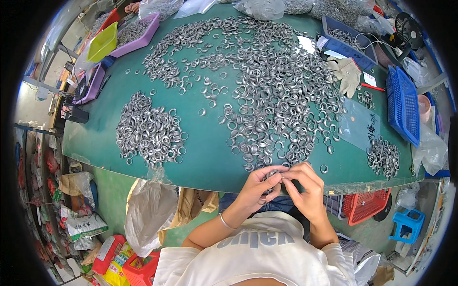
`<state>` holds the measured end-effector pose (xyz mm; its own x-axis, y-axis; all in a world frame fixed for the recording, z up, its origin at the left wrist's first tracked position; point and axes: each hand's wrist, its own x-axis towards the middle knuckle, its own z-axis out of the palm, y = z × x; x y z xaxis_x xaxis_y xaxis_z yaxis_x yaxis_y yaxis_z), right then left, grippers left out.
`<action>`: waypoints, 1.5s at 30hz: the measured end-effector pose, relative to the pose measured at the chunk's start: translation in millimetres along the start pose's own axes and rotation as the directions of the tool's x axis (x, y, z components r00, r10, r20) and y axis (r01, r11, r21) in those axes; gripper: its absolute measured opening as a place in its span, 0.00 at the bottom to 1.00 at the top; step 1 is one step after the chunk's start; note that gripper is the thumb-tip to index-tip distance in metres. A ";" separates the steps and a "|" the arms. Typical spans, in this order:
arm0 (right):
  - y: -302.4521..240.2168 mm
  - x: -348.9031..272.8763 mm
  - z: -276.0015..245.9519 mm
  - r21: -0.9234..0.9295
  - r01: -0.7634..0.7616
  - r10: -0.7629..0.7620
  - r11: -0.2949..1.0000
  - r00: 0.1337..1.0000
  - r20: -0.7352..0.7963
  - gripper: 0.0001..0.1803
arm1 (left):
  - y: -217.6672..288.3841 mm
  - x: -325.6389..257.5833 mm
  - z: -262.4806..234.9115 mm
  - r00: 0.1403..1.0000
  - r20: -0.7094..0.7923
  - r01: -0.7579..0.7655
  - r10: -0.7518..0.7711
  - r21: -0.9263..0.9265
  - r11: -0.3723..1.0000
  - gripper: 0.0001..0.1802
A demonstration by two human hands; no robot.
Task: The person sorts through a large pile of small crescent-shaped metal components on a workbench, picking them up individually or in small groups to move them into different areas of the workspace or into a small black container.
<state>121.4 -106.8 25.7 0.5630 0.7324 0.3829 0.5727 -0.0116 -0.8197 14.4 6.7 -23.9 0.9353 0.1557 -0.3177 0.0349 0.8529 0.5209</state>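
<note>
Two hands meet right at the near edge of the green table (205, 157). My left hand (255, 188) and right hand (305, 188) are both pinched shut on a little cluster of metal rings (274, 175) held between the fingertips, just above the table rim. I can't count how many rings are in the pinch, fingers cover most of them. One thin bracelet (225, 222) sits on the left wrist.

Past the hands, I count three separate lots of loose rings: the big spread (267, 90) running up the middle, way too many to count, a smaller heap (148, 131) off to the left, and a small pile (383, 156) at the right edge. One stray ring (324, 168) lies just beside my right hand.

Further out: one clear plastic sheet (360, 125) on the right, one work glove (348, 74), two blue trays ( (403, 105) and (346, 43)). Far left there's one purple tray (138, 33) with rings in it and one yellow-green bin (102, 42). One small black fan (408, 28) sits at the far right corner.

Below the table: one red basket (365, 205) and one blue stool (408, 224).
</note>
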 end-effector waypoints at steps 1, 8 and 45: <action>3.5 -1.5 -2.9 0.026 -0.021 0.020 0.999 0.999 0.047 0.10 | 3.3 -0.8 3.4 1.000 -0.006 0.003 -0.003 -0.012 1.000 0.19; 22.0 11.5 -18.1 0.133 -0.269 0.271 0.954 0.962 0.003 0.08 | 31.9 -13.3 -13.9 0.997 -0.073 0.017 -0.033 -0.211 0.977 0.14; 72.1 58.2 -2.0 -0.431 0.267 -0.074 0.862 0.907 0.414 0.36 | 139.4 -25.6 -112.6 0.438 0.342 0.380 0.831 0.767 -0.516 0.19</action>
<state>196.7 -66.4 -10.3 0.2219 0.9471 0.2318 0.9008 -0.1080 -0.4206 -44.3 177.7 -32.4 0.5592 0.6066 0.5651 0.6079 -0.7635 0.2181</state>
